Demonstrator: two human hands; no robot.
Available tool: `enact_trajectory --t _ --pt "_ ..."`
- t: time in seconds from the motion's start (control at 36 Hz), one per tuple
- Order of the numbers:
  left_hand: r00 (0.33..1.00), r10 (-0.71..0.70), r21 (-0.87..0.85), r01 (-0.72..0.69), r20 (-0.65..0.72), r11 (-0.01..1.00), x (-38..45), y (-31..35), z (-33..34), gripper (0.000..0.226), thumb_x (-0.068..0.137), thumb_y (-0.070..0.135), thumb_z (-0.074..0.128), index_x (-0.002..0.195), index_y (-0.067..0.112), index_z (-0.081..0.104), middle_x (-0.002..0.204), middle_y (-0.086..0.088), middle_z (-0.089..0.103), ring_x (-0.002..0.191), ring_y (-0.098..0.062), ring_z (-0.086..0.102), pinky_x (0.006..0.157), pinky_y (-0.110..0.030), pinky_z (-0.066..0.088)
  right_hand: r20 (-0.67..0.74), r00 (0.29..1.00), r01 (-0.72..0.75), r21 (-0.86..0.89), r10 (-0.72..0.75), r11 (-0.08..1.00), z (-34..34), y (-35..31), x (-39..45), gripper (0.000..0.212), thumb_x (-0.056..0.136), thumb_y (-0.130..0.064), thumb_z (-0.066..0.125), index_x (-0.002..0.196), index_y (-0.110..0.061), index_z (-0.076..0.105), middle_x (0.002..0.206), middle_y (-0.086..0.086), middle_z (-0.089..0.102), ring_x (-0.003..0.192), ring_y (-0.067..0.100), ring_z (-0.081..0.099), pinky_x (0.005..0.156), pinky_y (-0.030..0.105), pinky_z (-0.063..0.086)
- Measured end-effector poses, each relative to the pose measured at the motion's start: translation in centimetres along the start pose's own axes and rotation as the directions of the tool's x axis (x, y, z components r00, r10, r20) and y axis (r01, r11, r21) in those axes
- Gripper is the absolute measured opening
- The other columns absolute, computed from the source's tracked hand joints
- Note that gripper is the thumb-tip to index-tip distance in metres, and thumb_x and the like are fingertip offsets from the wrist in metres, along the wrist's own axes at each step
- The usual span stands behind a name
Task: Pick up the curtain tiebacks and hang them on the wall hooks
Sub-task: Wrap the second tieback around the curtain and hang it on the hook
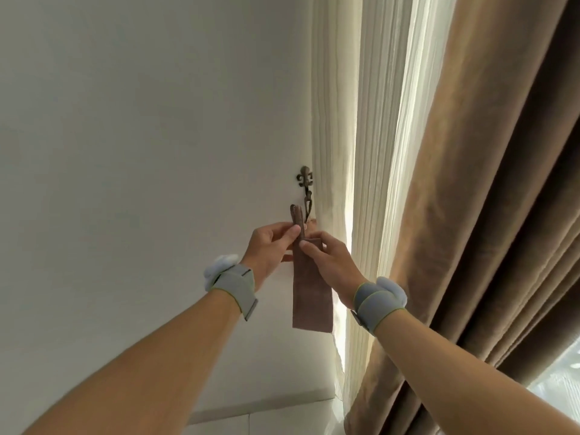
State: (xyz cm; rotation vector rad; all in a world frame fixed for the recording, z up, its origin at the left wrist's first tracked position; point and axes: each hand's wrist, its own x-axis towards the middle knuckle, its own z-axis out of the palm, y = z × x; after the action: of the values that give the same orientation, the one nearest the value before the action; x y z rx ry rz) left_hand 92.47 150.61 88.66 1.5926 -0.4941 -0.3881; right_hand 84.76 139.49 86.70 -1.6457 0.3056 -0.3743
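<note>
My two hands, left hand [272,246] and right hand [329,262], both pinch one brown tieback [310,293] just below the single wall hook [305,186], its loop end raised beside the hook's stem.

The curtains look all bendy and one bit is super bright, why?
Head view: the wide lens bows the brown curtain; daylight glares between the cream curtain folds; the tieback, both hands and the hook stay fairly sharp.
</note>
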Motion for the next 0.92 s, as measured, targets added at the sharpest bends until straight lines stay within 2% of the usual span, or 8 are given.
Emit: enact_trajectory --t 0.08,0.17,0.31,0.42,0.56,0.72,0.83,0.92 --pt "0.999 0.018 -0.036 -0.019 -0.039 0.999 1.7 0.7 0.3 0.021 0.095 0.021 0.058 0.107 0.010 0.071 0.099 -0.008 0.074 0.084 -0.018 0.070 0.063 -0.025 0.059 -0.008 1.000 0.003 0.016 -0.003 1.000 -0.2 -0.5 1.7 0.019 0.093 -0.025 0.060 0.104 -0.010 0.067 0.104 0.018 0.069 0.092 0.027 0.065 0.087 0.042 0.056" --pt "0.996 0.001 -0.086 -0.009 -0.090 0.996 3.2 1.0 0.1 0.015 0.092 0.022 0.062 0.098 0.015 0.073 0.093 -0.005 0.074 0.083 -0.017 0.071 0.064 -0.026 0.059 0.077 0.997 -0.024 -0.009 0.024 1.000 -0.4 -0.9 3.0 0.021 0.094 -0.027 0.059 0.104 -0.012 0.068 0.096 0.013 0.067 0.084 0.021 0.063 0.068 0.023 0.056" --pt "0.983 0.017 0.002 -0.017 -0.184 1.000 5.4 1.1 -0.1 0.025 0.083 0.019 0.072 0.104 0.004 0.072 0.089 -0.011 0.074 0.082 -0.022 0.070 0.079 -0.038 0.061 0.044 0.999 0.004 0.017 -0.005 1.000 -0.6 -1.1 5.5 0.025 0.092 -0.028 0.061 0.110 -0.011 0.064 0.106 0.017 0.069 0.095 0.025 0.066 0.089 0.037 0.053" --pt "0.982 0.044 0.094 -0.027 -0.183 0.995 6.6 0.4 0.3 0.028 0.077 0.020 0.078 0.100 0.005 0.075 0.091 -0.015 0.076 0.079 -0.024 0.071 0.077 -0.038 0.061 -0.033 0.999 0.028 0.092 -0.025 0.995 -0.7 -1.1 7.5 0.030 0.090 -0.030 0.064 0.113 -0.012 0.069 0.105 0.009 0.070 0.091 0.018 0.063 0.087 0.030 0.053" --pt "0.981 0.061 0.143 -0.034 -0.186 0.989 7.4 -0.2 1.2 0.028 0.076 0.020 0.079 0.100 0.006 0.076 0.089 -0.015 0.076 0.083 -0.027 0.073 0.078 -0.043 0.061 -0.119 0.991 0.076 0.097 -0.064 0.992 -1.5 -1.0 8.8 0.014 0.081 -0.026 0.075 0.093 -0.021 0.075 0.082 -0.002 0.073 0.072 0.009 0.064 0.073 0.025 0.050" --pt "0.983 0.007 0.045 0.001 -0.182 0.999 7.7 0.2 2.3 0.020 0.081 0.021 0.075 0.097 0.011 0.072 0.089 -0.010 0.074 0.076 -0.017 0.069 0.078 -0.040 0.059 -0.191 0.975 0.125 0.028 -0.117 0.992 -2.2 -1.2 10.0 0.016 0.076 -0.027 0.079 0.090 -0.018 0.077 0.085 0.000 0.077 0.083 0.015 0.073 0.086 0.034 0.059" --pt "0.979 -0.009 0.016 0.012 -0.202 1.000 8.0 0.7 2.6 0.019 0.085 0.018 0.068 0.100 0.008 0.072 0.098 -0.020 0.073 0.090 -0.035 0.070 0.085 -0.053 0.056 -0.249 0.955 0.169 0.024 -0.158 0.985 -2.4 -1.5 10.5 0.011 0.073 -0.026 0.082 0.082 -0.021 0.077 0.077 0.000 0.077 0.073 0.014 0.073 0.078 0.034 0.061" --pt "0.971 0.003 0.038 0.006 -0.238 0.999 8.5 0.9 2.9 0.017 0.084 0.020 0.068 0.096 0.010 0.074 0.096 -0.022 0.073 0.085 -0.034 0.068 0.082 -0.054 0.057 -0.272 0.951 0.167 0.056 -0.145 0.984 -2.7 -1.5 10.7 0.017 0.074 -0.026 0.081 0.089 -0.023 0.073 0.074 0.004 0.076 0.066 0.015 0.070 0.071 0.034 0.060"
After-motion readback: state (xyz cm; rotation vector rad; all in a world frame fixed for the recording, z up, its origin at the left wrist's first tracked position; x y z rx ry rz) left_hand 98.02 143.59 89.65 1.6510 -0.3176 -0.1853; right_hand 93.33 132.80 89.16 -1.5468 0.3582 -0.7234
